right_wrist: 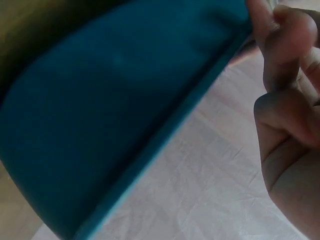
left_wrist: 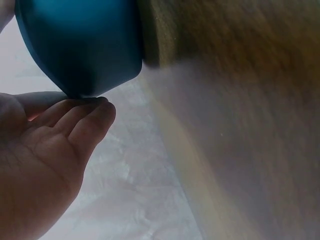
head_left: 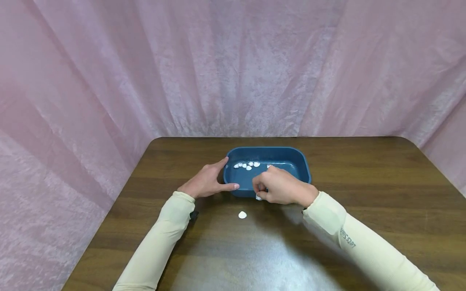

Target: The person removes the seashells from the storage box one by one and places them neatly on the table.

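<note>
A blue rectangular tub [head_left: 243, 192] with rounded corners stands on the table. Several small white shell-like pieces [head_left: 249, 167] lie inside it, mostly toward the left. My left hand [head_left: 206, 180] spans the tub's left end, thumb at the front rim and forefinger at the left rim. Its straight fingers [left_wrist: 92, 125] rest along the tub's outside in the left wrist view. At the front rim, my right hand [head_left: 282, 186] pinches one white shell-like piece [head_left: 259, 197] between curled fingers and thumb. Another white piece [head_left: 242, 215] lies on the table in front of the tub.
The brown wooden table [head_left: 378, 194] has rounded far corners. Behind it and along the left hangs a pink curtain [head_left: 233, 72]. One more white piece [head_left: 269, 165] in the tub shows just past my right hand.
</note>
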`<control>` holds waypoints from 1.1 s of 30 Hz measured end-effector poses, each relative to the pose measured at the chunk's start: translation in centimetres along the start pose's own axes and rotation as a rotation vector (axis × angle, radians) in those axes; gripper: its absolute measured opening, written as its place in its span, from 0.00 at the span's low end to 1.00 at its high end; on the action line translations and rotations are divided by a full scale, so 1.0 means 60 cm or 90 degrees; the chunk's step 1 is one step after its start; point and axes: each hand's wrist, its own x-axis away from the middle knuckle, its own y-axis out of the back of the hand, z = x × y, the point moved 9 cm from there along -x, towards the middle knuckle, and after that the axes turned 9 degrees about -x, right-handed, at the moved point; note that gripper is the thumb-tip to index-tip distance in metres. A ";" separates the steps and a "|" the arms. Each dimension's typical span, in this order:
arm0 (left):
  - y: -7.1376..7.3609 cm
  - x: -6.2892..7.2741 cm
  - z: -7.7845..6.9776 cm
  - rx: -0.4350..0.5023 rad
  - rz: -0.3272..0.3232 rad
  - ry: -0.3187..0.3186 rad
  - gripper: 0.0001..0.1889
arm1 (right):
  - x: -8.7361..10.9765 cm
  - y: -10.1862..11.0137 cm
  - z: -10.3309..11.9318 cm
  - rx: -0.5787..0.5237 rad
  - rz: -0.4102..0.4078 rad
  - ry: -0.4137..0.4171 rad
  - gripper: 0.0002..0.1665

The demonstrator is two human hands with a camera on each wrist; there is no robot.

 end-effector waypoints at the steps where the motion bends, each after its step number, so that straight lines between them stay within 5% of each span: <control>1: 0.000 0.000 0.000 0.000 0.001 0.001 0.61 | 0.002 -0.003 0.003 0.004 -0.003 0.002 0.10; 20: 0.000 -0.001 -0.002 -0.012 0.006 0.004 0.60 | 0.008 -0.080 0.014 0.065 -0.008 -0.035 0.15; 33: 0.000 -0.003 0.000 -0.011 0.002 0.003 0.61 | 0.004 -0.098 -0.001 0.059 0.018 -0.064 0.14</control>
